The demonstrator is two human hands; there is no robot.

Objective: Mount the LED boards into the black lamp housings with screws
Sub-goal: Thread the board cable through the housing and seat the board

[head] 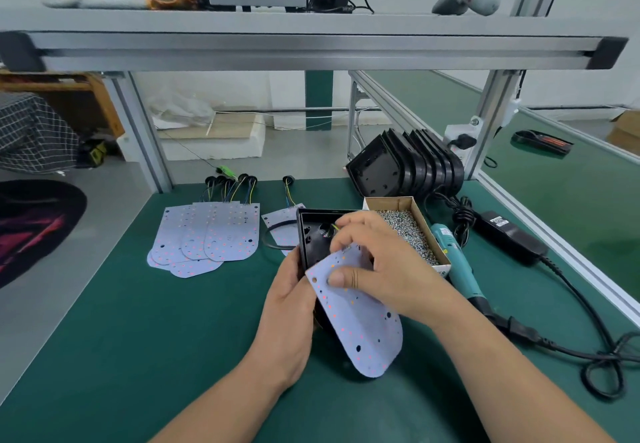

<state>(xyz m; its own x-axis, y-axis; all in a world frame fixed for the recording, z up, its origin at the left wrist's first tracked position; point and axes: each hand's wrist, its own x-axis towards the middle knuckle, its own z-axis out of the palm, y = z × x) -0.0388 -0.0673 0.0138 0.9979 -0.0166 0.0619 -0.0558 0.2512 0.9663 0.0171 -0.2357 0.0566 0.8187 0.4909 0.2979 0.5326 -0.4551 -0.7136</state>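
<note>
Here, near the middle of the green bench mat, the left hand grips the left wall of an open black plastic lamp housing, its fingers curled round the edge. The right hand pinches a pale lilac, round-ended LED board dotted with small orange LEDs, thumb pressed on its face and fingers curled over its upper edge. The board lies tilted across the housing's near end, with its rounded end pointing to five o'clock.

At ten o'clock from the housing lies a fanned pile of matching lilac boards with coloured wire leads. One more wired board sits at eleven o'clock, partly hidden behind the housing. Just beside the housing at two o'clock stands a cardboard box of silver screws, and farther out at one o'clock is a row of nested black housings. A teal electric screwdriver lies at three o'clock along the box, with a black power adapter beyond it.
</note>
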